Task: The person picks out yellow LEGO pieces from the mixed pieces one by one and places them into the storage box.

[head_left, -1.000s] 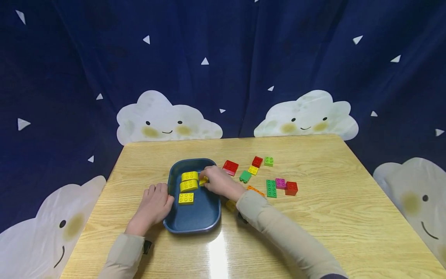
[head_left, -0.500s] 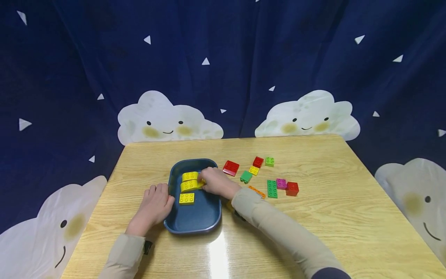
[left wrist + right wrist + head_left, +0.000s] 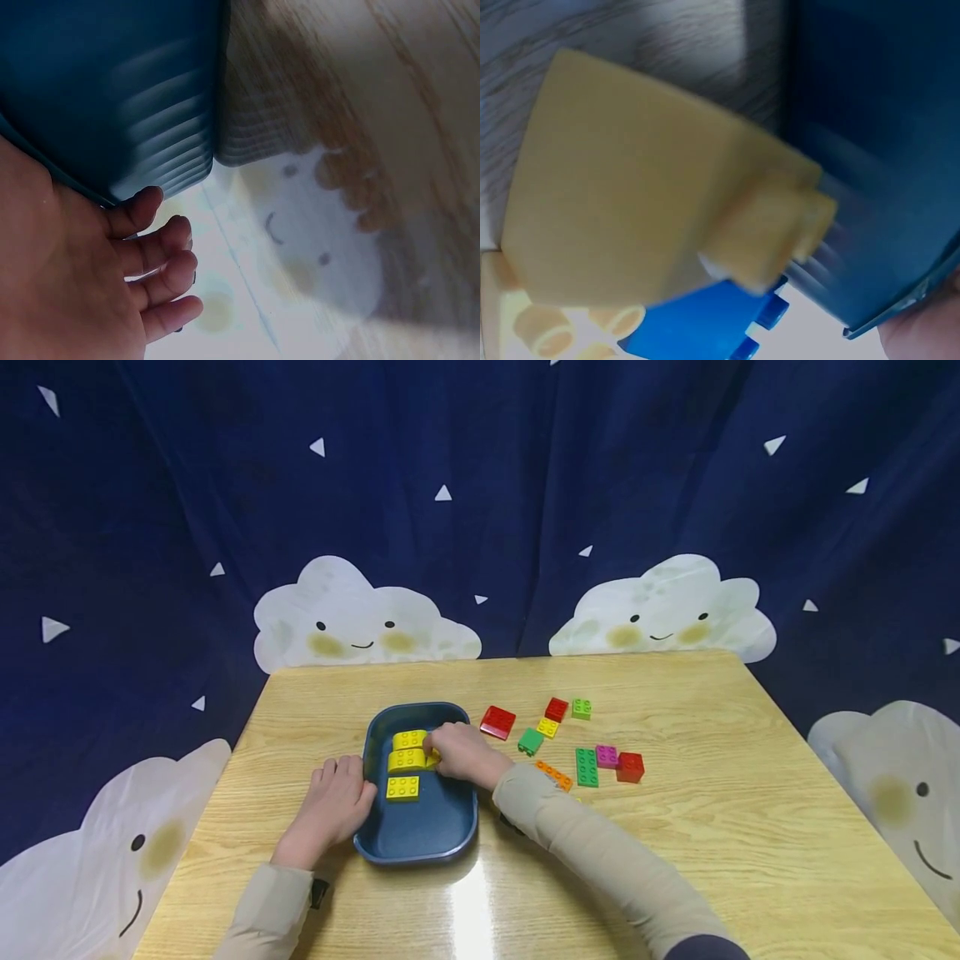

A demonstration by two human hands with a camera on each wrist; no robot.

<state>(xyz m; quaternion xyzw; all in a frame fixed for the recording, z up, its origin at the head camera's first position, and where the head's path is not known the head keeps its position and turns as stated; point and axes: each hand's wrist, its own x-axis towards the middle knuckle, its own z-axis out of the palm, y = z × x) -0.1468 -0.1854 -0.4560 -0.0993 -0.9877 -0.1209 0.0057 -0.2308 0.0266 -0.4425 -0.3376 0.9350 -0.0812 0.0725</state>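
Note:
A dark blue tray [image 3: 417, 839] lies left of centre on the table. My left hand [image 3: 333, 799] holds its left rim, thumb at the rim and the other fingers outside; the left wrist view shows these fingers [image 3: 169, 274] loosely bent by the tray's outer wall. Inside the tray, my right hand [image 3: 459, 752] pinches a yellow brick [image 3: 432, 760], mostly hidden by the fingers, beside a curved yellow brick [image 3: 406, 761]. Another curved yellow brick [image 3: 408, 740] lies behind that one, and a rectangular yellow brick [image 3: 402, 788] nearer me.
Right of the tray lie a red brick [image 3: 497, 722], a green one [image 3: 530, 742], an orange one [image 3: 554, 774] and several more. Under the right wrist, its camera shows a large yellow brick [image 3: 630, 187] and a blue brick [image 3: 705, 322] beside the tray's outer wall.
My right hand has shifted slightly left in the tray, bringing the yellow brick up beside the curved yellow brick. My left hand has stayed at the rim.

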